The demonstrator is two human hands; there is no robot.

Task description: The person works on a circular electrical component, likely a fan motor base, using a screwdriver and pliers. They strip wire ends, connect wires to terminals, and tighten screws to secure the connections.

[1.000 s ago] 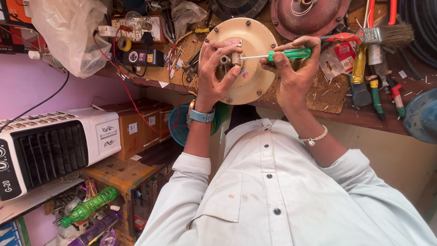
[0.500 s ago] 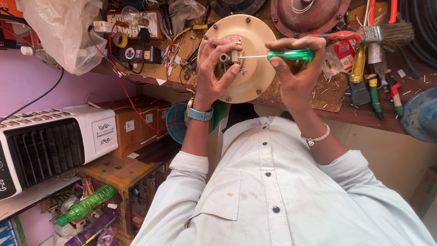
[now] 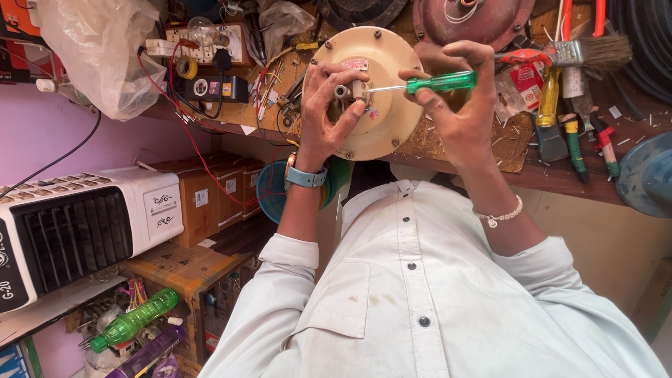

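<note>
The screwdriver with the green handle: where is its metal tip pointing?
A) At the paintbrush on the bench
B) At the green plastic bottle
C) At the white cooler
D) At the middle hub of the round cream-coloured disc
D: the right hand holds the screwdriver sideways, its shaft reaching the small hub at the centre of the cream disc, where the left hand grips.

Single head camera looks down, close over the workbench [image 3: 560, 175].
</note>
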